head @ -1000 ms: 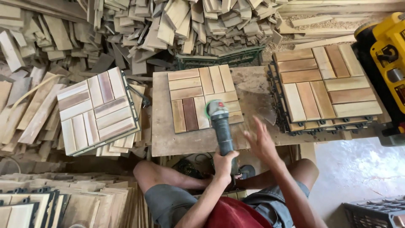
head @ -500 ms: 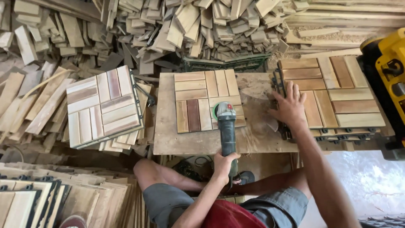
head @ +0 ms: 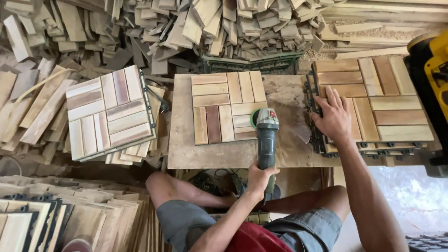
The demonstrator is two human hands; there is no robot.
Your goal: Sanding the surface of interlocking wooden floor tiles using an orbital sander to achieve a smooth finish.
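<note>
My left hand point(head: 259, 178) grips the handle of a grey-green angle grinder point(head: 267, 133). Its disc rests on the lower right corner of a wooden slat tile point(head: 219, 105) lying on a worn work board point(head: 184, 151). My right hand point(head: 333, 117) lies flat, fingers spread, on the left edge of the top tile of a stack of slat tiles point(head: 396, 107) to the right of the board. My bare knees and grey shorts show below the board.
A second stack of slat tiles point(head: 109, 112) sits tilted to the left of the board. Heaps of loose wooden slats point(head: 210, 23) fill the back and left. A green crate point(head: 252, 63) stands behind the board. A yellow machine point(head: 431, 70) is at the right edge.
My right hand has swung from above the board's right side over to the right stack and now lies flat on its top tile. The left hand stays on the grinder.
</note>
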